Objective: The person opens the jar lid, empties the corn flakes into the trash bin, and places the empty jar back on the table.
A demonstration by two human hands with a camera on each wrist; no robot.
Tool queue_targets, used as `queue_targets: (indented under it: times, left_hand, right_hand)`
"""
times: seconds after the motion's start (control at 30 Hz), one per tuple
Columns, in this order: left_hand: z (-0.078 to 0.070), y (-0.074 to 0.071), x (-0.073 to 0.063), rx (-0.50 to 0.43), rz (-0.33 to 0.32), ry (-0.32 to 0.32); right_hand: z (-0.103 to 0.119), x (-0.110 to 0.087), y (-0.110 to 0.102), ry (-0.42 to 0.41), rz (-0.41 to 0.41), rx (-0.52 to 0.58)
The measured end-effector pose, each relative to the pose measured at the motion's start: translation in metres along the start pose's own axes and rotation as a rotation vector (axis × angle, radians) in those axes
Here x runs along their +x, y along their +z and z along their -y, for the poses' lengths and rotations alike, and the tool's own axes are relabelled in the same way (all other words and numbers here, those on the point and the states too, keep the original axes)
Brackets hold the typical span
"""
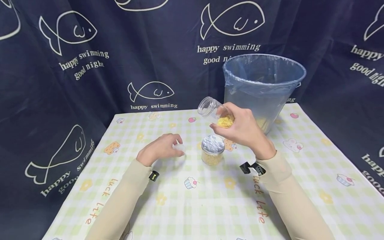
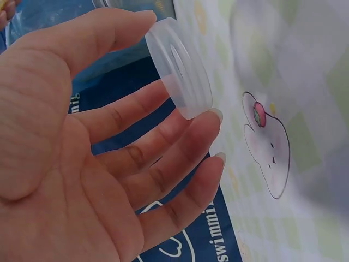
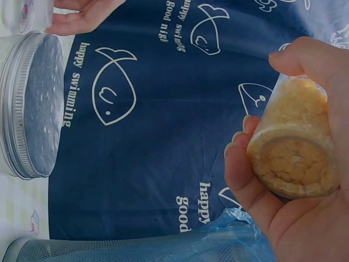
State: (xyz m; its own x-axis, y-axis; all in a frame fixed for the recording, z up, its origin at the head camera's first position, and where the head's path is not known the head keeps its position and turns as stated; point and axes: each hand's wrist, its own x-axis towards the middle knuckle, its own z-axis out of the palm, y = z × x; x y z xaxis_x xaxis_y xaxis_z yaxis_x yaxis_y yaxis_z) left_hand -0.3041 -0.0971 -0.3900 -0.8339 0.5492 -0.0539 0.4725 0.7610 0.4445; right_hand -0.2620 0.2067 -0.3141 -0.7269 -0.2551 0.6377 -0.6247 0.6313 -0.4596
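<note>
My left hand (image 1: 162, 148), low over the table, pinches a small translucent plastic lid (image 2: 180, 71) between thumb and fingertips. In the head view that lid shows only partly, past the fingers. My right hand (image 1: 244, 126) grips a clear jar (image 1: 207, 107) above the table, tilted with its uncapped mouth toward the left. Yellow flaky pieces (image 1: 225, 122) lie in its bottom end, and the right wrist view shows them through the base. Between the hands stands a second clear jar (image 1: 213, 158) with a silver metal lid (image 1: 213, 144) on top and pale yellow contents.
Behind the right hand stands a tall mesh bin (image 1: 255, 98) lined with a blue plastic bag (image 1: 240, 81). A checked tablecloth (image 1: 210, 213) with printed cartoons covers the table. A dark blue curtain (image 1: 180, 43) with fish prints hangs behind and at the sides.
</note>
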Motion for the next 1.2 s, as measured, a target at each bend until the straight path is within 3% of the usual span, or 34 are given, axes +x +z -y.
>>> queue_targets:
  times: [0.53,0.73,0.97,1.2]
  left_hand:
    - [0.016,0.002,-0.011,0.017,0.086,-0.15]
    - [0.022,0.003,-0.017,0.003,0.086,-0.182]
    - [0.027,0.003,-0.021,0.013,0.089,-0.17]
    - [0.029,0.003,-0.021,0.024,0.1,-0.211]
  right_hand:
    - [0.0,0.0,-0.001,0.006,-0.001,-0.01]
    - [0.0,-0.001,-0.001,0.003,-0.007,-0.01]
    - [-0.001,-0.001,0.0,-0.008,-0.006,-0.001]
    - [0.0,0.0,0.001,0.007,0.0,-0.002]
